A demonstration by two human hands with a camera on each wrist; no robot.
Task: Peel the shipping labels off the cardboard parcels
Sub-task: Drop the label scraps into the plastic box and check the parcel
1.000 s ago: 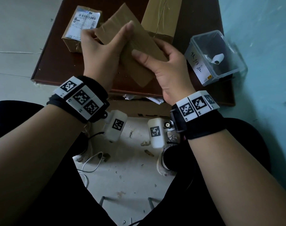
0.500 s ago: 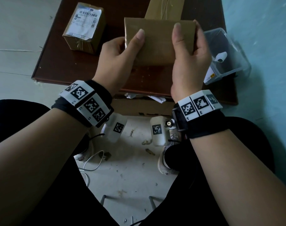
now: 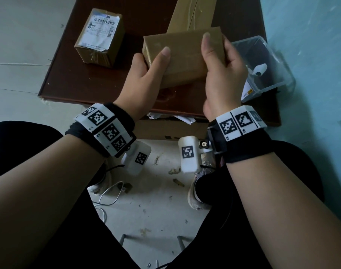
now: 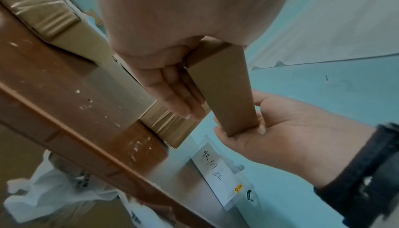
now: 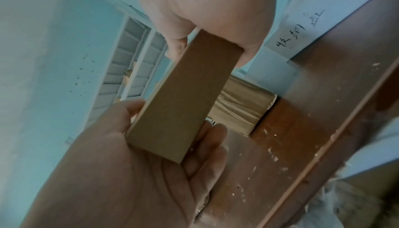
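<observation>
A flat brown cardboard parcel (image 3: 185, 55) is held in the air over the dark brown table (image 3: 84, 78). My left hand (image 3: 144, 74) grips its left end, thumb on the top face and fingers underneath. My right hand (image 3: 222, 70) grips the right end the same way. The top face shows tape and no label. The wrist views show the parcel's plain narrow side (image 4: 228, 91) (image 5: 183, 103) between both palms. A smaller taped parcel (image 3: 105, 53) sits at the table's back left with a white shipping label (image 3: 100, 30) on top.
A long taped carton (image 3: 193, 14) lies at the back of the table behind the held parcel. A clear plastic bin (image 3: 262, 82) with a handwritten tag stands at the right edge. Under the table are a cardboard box (image 3: 165, 129), crumpled paper, cables and scraps on the floor.
The held parcel has turned from a slanted pose to lying across level. My right hand shifted from under it to its right end, and my left hand slid to the left end.
</observation>
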